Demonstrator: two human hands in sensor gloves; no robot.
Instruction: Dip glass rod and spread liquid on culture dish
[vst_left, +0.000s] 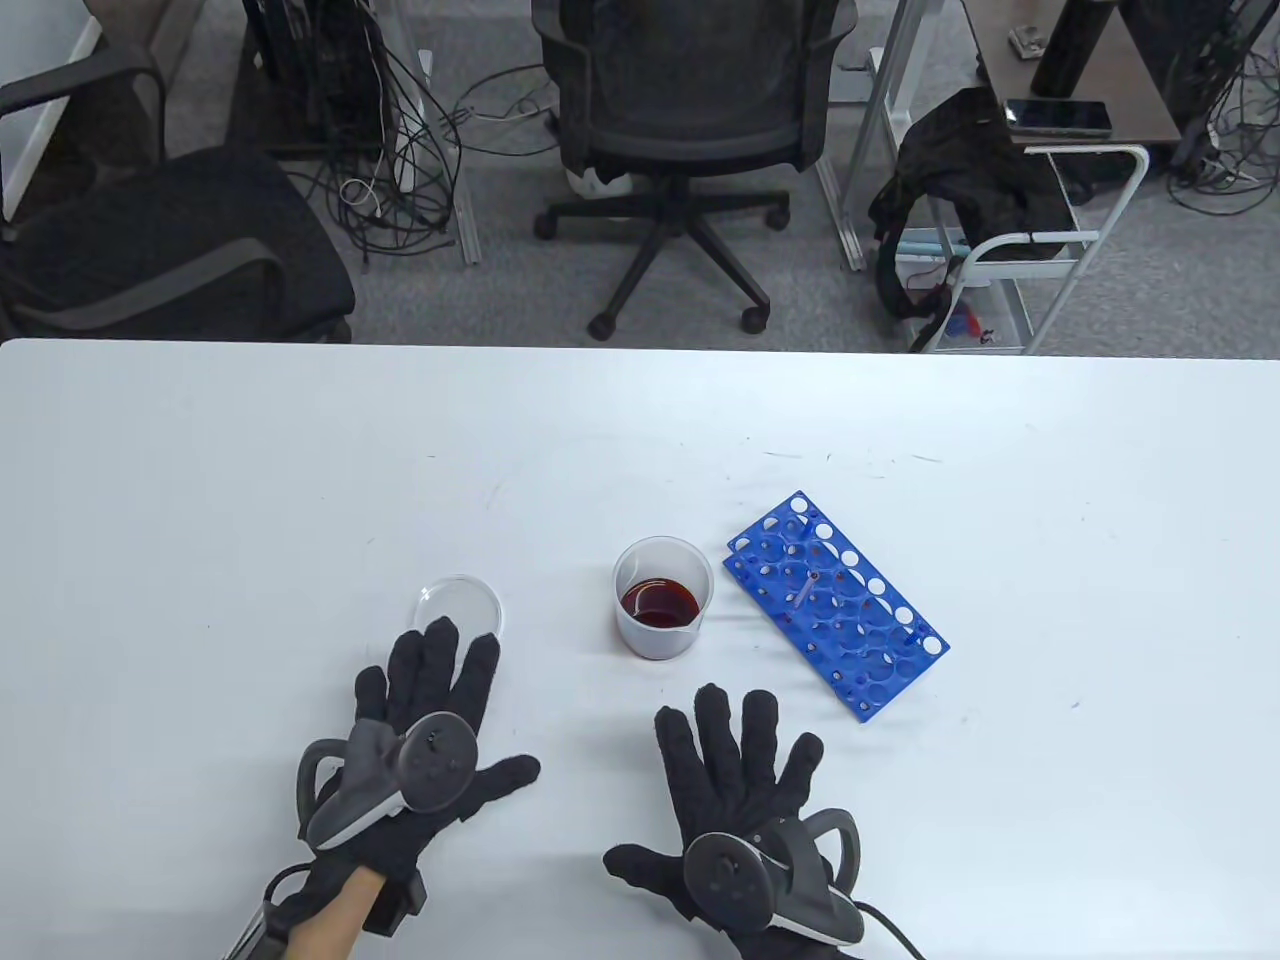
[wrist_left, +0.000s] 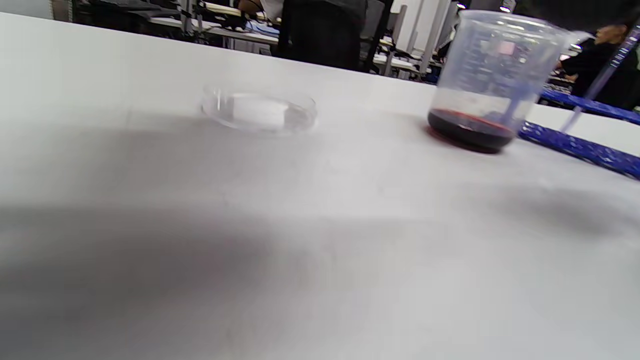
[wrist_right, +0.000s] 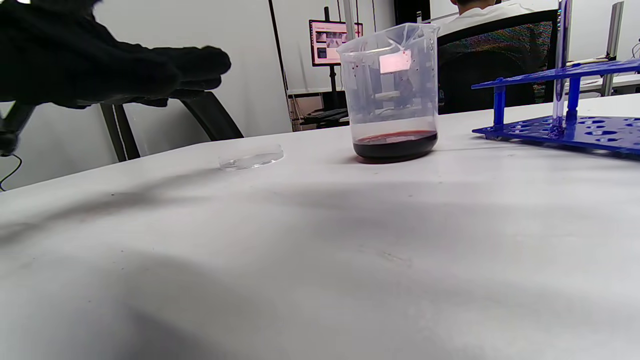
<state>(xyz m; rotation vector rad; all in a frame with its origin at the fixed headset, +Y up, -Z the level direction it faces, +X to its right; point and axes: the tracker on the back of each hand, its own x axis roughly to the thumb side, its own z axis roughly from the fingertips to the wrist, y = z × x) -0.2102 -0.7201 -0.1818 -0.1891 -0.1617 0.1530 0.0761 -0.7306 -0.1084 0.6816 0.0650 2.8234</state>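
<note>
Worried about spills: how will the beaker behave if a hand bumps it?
The beaker looks like thin clear plastic holding only a shallow layer of dark red liquid, so it is probably light and slides easily. Tall for its base, it may tip if struck near the rim.

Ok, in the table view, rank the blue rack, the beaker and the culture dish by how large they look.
1. blue rack, clearly largest.
2. beaker and culture dish: their round outlines look about alike; the left hand overlaps the dish's near edge, so no ranking between them.
</note>
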